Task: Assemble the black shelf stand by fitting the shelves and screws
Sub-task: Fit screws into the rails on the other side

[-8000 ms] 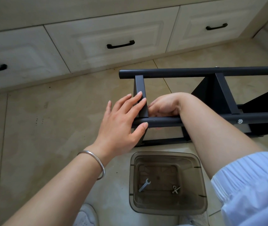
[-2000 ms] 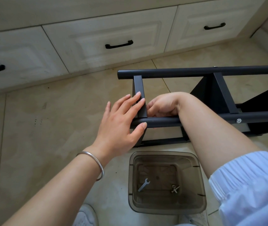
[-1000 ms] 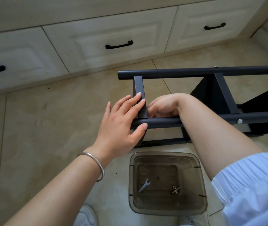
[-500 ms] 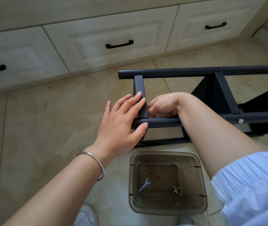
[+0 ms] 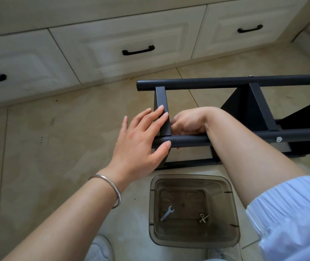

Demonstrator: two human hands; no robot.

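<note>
Head view, item one: black shelf stand (image 5: 235,82), lying on its side on the tiled floor in front of the drawers.
My left hand (image 5: 141,140): fingers straight and spread, pressed flat on the end crossbar (image 5: 162,112), thumb under the near tube (image 5: 192,138).
My right hand (image 5: 187,122): tucked behind the crossbar, fingers curled; what they pinch I cannot tell.
Plastic bin (image 5: 193,211): holds a small wrench (image 5: 166,213) and loose screws (image 5: 203,218).
Advice: I brace the joint square with the left hand before tightening anything.
</note>
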